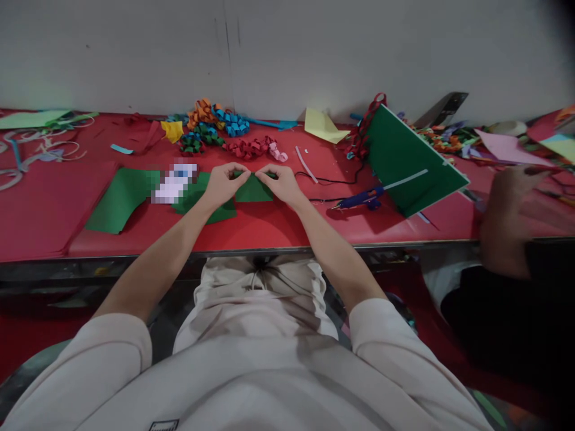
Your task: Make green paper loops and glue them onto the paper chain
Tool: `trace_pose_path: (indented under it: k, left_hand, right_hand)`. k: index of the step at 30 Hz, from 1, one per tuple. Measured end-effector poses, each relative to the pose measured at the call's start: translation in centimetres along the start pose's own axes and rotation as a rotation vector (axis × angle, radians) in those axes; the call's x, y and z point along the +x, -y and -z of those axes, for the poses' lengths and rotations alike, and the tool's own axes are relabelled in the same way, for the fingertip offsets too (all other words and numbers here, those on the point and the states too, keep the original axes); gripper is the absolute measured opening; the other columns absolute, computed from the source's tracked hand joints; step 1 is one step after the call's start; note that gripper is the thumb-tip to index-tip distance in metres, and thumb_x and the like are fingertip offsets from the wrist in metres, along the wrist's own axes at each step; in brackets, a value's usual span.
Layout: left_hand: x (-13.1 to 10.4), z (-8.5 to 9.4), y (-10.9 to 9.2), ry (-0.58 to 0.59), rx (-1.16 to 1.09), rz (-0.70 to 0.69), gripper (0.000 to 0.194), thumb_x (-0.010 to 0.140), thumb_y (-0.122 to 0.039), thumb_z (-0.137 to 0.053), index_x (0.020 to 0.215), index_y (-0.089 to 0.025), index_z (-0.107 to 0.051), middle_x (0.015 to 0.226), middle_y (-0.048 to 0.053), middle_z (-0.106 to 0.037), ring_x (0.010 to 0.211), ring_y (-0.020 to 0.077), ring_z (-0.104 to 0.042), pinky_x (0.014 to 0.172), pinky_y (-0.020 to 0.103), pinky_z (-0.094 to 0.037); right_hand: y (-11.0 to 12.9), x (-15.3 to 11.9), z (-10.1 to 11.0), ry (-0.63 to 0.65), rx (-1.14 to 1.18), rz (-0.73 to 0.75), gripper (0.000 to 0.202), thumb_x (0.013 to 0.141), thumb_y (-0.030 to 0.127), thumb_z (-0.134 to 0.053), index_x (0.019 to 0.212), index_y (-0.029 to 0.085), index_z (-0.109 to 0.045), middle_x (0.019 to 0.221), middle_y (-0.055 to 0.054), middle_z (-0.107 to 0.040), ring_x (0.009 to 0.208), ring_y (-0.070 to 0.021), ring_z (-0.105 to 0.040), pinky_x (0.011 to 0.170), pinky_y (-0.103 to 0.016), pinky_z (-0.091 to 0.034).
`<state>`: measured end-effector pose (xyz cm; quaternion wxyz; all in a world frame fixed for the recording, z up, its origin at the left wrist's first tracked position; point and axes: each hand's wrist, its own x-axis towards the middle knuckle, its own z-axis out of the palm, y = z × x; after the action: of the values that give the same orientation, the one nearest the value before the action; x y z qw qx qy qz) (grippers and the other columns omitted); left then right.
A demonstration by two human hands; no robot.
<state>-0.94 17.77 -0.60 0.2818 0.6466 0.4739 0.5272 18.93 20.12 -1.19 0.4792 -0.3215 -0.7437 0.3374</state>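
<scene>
At the middle of the red table, a small piece of green paper [254, 191] is pinched along its far edge. My left hand [225, 182] grips it with thumb and fingertip at its left end, and my right hand [281, 182] does the same close by on the right. The fingertips nearly meet. Another green sheet [220, 214] lies under my left wrist. Further left, a larger curled green sheet [119, 200] rests beside a blurred-out pale item [175, 182].
A blue hot glue gun [359, 199] with a glue stick lies right, before a leaning green board [408, 161]. Curled paper strips [215, 120] and yellow paper [324, 126] lie at the back. Another person's hand [510, 185] is at the far right. Red sheets [40, 209] lie left.
</scene>
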Motion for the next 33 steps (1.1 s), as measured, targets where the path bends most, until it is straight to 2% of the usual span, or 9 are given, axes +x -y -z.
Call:
trace_pose_path:
  k: [4, 11, 15, 18, 20, 23, 26, 31, 33]
  left_hand:
    - [0.1, 0.0, 0.1, 0.015, -0.008, 0.005, 0.031, 0.079, -0.047, -0.077, 0.088, -0.017, -0.078, 0.081, 0.006, -0.075, 0.068, 0.0154, -0.063, 0.062, 0.026, -0.049]
    - [0.5, 0.7, 0.6, 0.064, 0.002, 0.004, 0.056, 0.083, -0.073, -0.065, 0.084, -0.017, -0.077, 0.077, 0.007, -0.071, 0.078, 0.0203, -0.065, 0.070, 0.029, -0.051]
    - [0.2, 1.2, 0.2, 0.110, -0.006, -0.038, 0.064, 0.086, -0.078, -0.057, 0.115, -0.024, -0.074, 0.072, 0.004, -0.061, 0.076, 0.0219, -0.066, 0.070, 0.032, -0.053]
    - [-0.2, 1.6, -0.1, 0.189, -0.031, -0.092, 0.094, 0.067, -0.077, -0.078, 0.145, -0.032, -0.054, 0.102, 0.007, -0.066, 0.091, 0.0245, -0.070, 0.077, 0.033, -0.056]
    - [-0.3, 1.8, -0.1, 0.248, 0.055, -0.169, 0.107, 0.054, -0.072, -0.089, 0.146, -0.031, -0.053, 0.130, 0.012, -0.061, 0.111, 0.0298, -0.067, 0.088, 0.036, -0.057]
    - [-0.4, 1.6, 0.0, 0.268, 0.228, -0.308, 0.073, 0.064, -0.067, -0.087, 0.122, -0.026, -0.072, 0.145, 0.014, -0.052, 0.135, 0.0347, -0.053, 0.109, 0.046, -0.049]
    - [-0.3, 1.2, -0.1, 0.216, 0.238, -0.356, 0.043, 0.078, -0.063, -0.079, 0.095, -0.023, -0.079, 0.142, 0.012, -0.056, 0.135, 0.0307, -0.054, 0.115, 0.046, -0.044]
    - [-0.3, 0.3, -0.5, 0.174, 0.039, -0.302, 0.030, 0.084, -0.050, -0.076, 0.095, -0.022, -0.077, 0.138, 0.012, -0.063, 0.126, 0.0267, -0.062, 0.105, 0.042, -0.052]
    - [-0.3, 0.1, -0.4, 0.154, -0.006, -0.261, 0.030, 0.085, -0.050, -0.076, 0.092, -0.021, -0.077, 0.125, 0.011, -0.070, 0.118, 0.0255, -0.065, 0.105, 0.042, -0.052]
  right_hand:
    - [0.1, 0.0, 0.1, 0.010, -0.015, -0.040, 0.027, 0.090, 0.043, -0.067, 0.090, 0.019, -0.080, 0.091, -0.004, -0.079, 0.085, -0.0184, -0.068, 0.082, -0.031, -0.052]
    - [-0.5, 0.4, 0.8, 0.051, 0.015, -0.110, 0.029, 0.092, 0.042, -0.065, 0.085, 0.017, -0.078, 0.086, -0.004, -0.075, 0.083, -0.0177, -0.065, 0.078, -0.029, -0.050]
    - [-1.1, 0.5, 1.4, -0.001, 0.006, -0.126, 0.040, 0.091, 0.054, -0.065, 0.085, 0.016, -0.076, 0.078, -0.002, -0.068, 0.074, -0.0151, -0.058, 0.068, -0.026, -0.045]
    - [-1.7, 0.7, 1.8, -0.084, 0.016, -0.137, 0.047, 0.088, 0.062, -0.066, 0.084, 0.016, -0.075, 0.071, -0.001, -0.061, 0.067, -0.0131, -0.050, 0.061, -0.026, -0.040]
    - [-2.0, 0.9, 1.9, -0.122, 0.034, -0.155, 0.050, 0.086, 0.065, -0.067, 0.082, 0.016, -0.074, 0.069, 0.000, -0.059, 0.065, -0.0125, -0.047, 0.060, -0.026, -0.039]
    - [-2.2, 1.0, 1.9, -0.131, 0.063, -0.180, 0.049, 0.085, 0.065, -0.067, 0.083, 0.017, -0.074, 0.070, -0.001, -0.060, 0.066, -0.0126, -0.048, 0.059, -0.025, -0.040]
    - [-2.2, 1.1, 1.7, -0.129, 0.067, -0.177, 0.046, 0.088, 0.062, -0.066, 0.084, 0.017, -0.073, 0.071, 0.000, -0.061, 0.065, -0.0122, -0.051, 0.058, -0.025, -0.041]
    - [-1.6, 0.9, 1.2, -0.017, 0.165, -0.174, 0.038, 0.091, 0.054, -0.066, 0.088, 0.016, -0.072, 0.072, -0.002, -0.067, 0.059, -0.0141, -0.061, 0.056, -0.027, -0.049]
    - [-1.3, 0.8, 1.1, -0.001, 0.193, -0.193, 0.034, 0.092, 0.051, -0.066, 0.089, 0.017, -0.071, 0.070, -0.003, -0.068, 0.058, -0.0148, -0.063, 0.056, -0.027, -0.052]
